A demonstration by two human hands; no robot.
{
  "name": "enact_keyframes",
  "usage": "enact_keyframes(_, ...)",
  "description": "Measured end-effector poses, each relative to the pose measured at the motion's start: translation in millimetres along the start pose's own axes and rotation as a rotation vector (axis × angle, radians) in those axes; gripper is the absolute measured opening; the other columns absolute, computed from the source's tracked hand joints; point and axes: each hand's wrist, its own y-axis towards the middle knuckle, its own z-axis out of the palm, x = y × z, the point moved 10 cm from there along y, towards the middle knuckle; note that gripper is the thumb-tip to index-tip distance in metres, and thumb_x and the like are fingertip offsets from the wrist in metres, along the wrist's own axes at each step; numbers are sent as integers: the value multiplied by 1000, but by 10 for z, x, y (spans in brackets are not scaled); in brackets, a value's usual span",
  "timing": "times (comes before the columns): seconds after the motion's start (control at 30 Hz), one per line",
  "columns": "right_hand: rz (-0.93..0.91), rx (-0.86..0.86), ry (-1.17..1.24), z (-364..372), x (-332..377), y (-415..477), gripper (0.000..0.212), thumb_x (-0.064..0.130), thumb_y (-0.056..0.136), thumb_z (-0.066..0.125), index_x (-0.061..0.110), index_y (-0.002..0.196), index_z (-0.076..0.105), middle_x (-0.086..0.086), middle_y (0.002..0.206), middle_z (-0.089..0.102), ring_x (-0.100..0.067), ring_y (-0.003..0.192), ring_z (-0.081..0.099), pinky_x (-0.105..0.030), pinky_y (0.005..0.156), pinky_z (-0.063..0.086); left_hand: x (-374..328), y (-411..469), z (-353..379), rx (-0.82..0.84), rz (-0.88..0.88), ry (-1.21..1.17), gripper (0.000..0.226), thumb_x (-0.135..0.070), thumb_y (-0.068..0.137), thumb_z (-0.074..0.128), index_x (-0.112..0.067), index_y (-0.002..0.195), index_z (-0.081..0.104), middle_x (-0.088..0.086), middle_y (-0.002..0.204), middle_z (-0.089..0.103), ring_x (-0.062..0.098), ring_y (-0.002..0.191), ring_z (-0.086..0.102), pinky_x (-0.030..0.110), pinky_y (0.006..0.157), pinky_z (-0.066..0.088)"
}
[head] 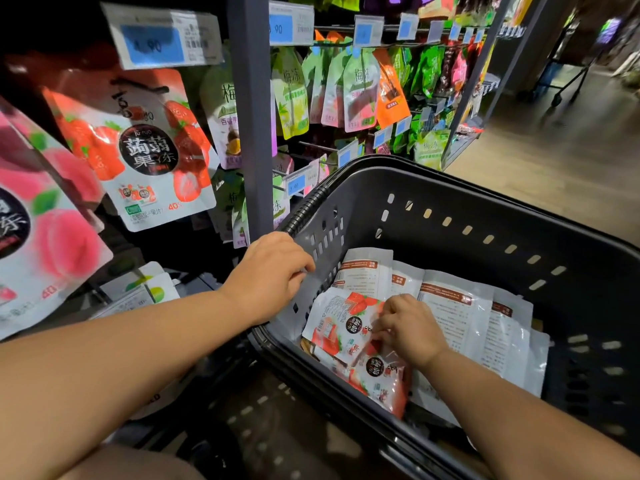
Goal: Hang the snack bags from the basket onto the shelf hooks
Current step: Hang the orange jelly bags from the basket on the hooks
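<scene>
Head view showed the right hand [410,329] down inside the dark grey slotted plastic basket [467,209], its fingers curled and pinching the glossy red-and-white strawberry jelly pouch [341,323] that lay face-up on top of the pile. The left hand [273,271] gripped the basket's left rim, fingers hooked over the wall, apparently steadying it. Beside that pouch lay white pouches [453,317] turned back-side up.

The pouch looked light, soft-sided and slick, a film bag likely to sag and slide rather than hold its shape. A pinch on the flat middle would probably slip. The firmer sealed top edge seemed the best place to take it, with the fingers kept clear of the hang hole.

An identical strawberry pouch [145,147] hung on the shelf [251,116] at upper left, under a blue-and-white price label [162,39].
</scene>
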Motion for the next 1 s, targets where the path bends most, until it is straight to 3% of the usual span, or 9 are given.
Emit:
enact_keyframes(0.13, -42, -161, 121, -168, 149, 38, 13, 40, 80, 77, 28, 77, 72, 13, 98, 64, -20, 111, 56, -41, 96, 38, 10, -28, -5, -17, -1, -1, 12, -12, 82, 74, -21, 90, 75, -9, 84, 69, 21, 90, 56, 35, 87, 43)
enact_keyframes(0.23, 14, -218, 260, -328, 203, 56, 11, 37, 88, 70, 29, 81, 69, 12, 108, 66, -16, 126, 47, -37, 109, 26, 6, -58, -3, -13, 10, 12, 13, -14, 79, 78, -22, 89, 74, -10, 84, 69, 21, 90, 57, 34, 85, 43)
enact_keyframes(0.37, 21, -447, 325, -690, 222, 37, 25, 47, 85, 61, 26, 72, 65, 12, 84, 59, -9, 96, 48, -31, 102, 27, -49, -89, -37, -35, 43, 24, 6, -30, 83, 73, -25, 86, 74, -13, 82, 69, 18, 89, 55, 35, 84, 46)
enact_keyframes(0.43, 0, -552, 363, -886, 252, 15, 28, 47, 85, 57, 24, 70, 63, 13, 75, 55, -7, 85, 46, -34, 102, 30, -36, -99, -25, -17, 29, 37, 32, -54, 88, 53, -28, 88, 73, -16, 82, 67, 13, 91, 49, 30, 82, 41)
enact_keyframes(0.53, -33, -632, 426, -1147, 317, -4, 24, 41, 86, 59, 23, 71, 63, 18, 73, 52, -7, 77, 49, -42, 89, 41, -26, -103, 16, 32, 17, 61, 60, -76, 84, 33, -32, 96, 72, -17, 82, 66, 13, 91, 50, 29, 81, 34)
enact_keyframes(0.67, -161, -678, 606, -1473, 473, -58, 12, 34, 85, 64, 29, 75, 62, 23, 75, 56, -8, 79, 57, -50, 77, 47, -33, -79, 27, 37, 35, 84, 76, -87, 74, 31, -29, 103, 70, -14, 80, 64, 17, 88, 57, 30, 80, 35)
enact_keyframes(0.8, -243, -726, 679, -1754, 651, -156, 6, 32, 86, 64, 30, 82, 61, 22, 88, 59, -4, 89, 57, -47, 81, 48, -73, -72, -22, -3, 62, 85, 71, -92, 67, 34, -28, 82, 61, -13, 72, 53, 17, 78, 55, 29, 76, 35)
enact_keyframes(0.9, -297, -744, 756, -1878, 756, -207, 7, 28, 89, 64, 28, 82, 63, 15, 86, 58, -11, 86, 57, -41, 78, 49, 9, -65, 68, 89, 6, 75, 75, -100, 57, 35, -32, 73, 62, -12, 75, 50, 13, 83, 49, 26, 80, 26)
enact_keyframes(1.0, -309, -749, 818, -1906, 797, -213, 5, 24, 89, 65, 25, 84, 65, 12, 82, 59, -16, 84, 58, -35, 77, 49, 58, -72, 165, 180, -18, 113, 89, -105, 49, 29, -29, 73, 68, -13, 81, 52, 10, 92, 45, 22, 95, 21)
